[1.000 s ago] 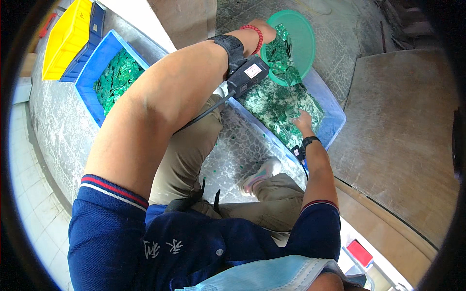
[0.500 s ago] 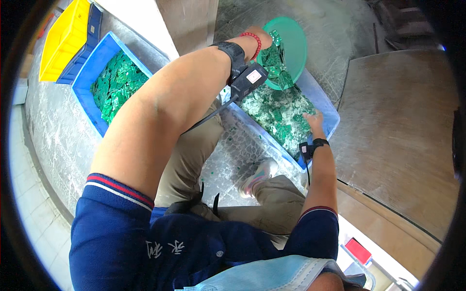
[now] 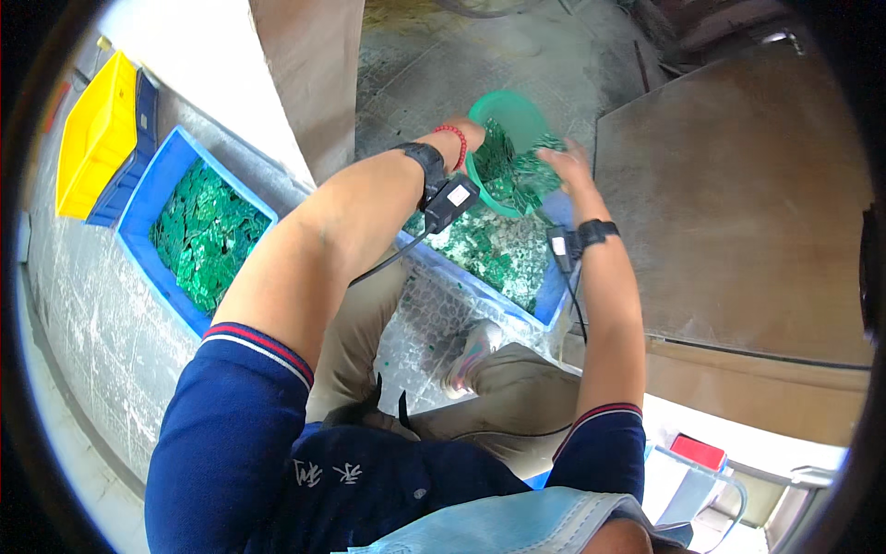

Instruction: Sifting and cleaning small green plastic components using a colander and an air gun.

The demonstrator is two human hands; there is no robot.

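Note:
My left hand (image 3: 469, 135), with a red bead bracelet at its wrist, grips the rim of a round green basin (image 3: 508, 103). The basin is tilted over a blue bin (image 3: 556, 294) and holds a heap of flat green pieces (image 3: 496, 148). At the basin's right side, my right hand (image 3: 570, 168) is closed on a clump of green pieces (image 3: 535, 175), slightly blurred by motion. More green pieces (image 3: 498, 263), dusted with white powder, lie in the blue bin below. The fingertips of both hands are partly hidden.
To the left stands another blue bin (image 3: 138, 242) full of green pieces. Beyond it are a yellow bin (image 3: 97, 138) and a dark blue one (image 3: 138, 157). A brown board (image 3: 729, 212) lies at the right. A red box (image 3: 699, 451) sits at the lower right.
My right hand has risen from the powdery pieces in the bin to the basin's mouth with green pieces in it. My left hand keeps its hold on the basin.

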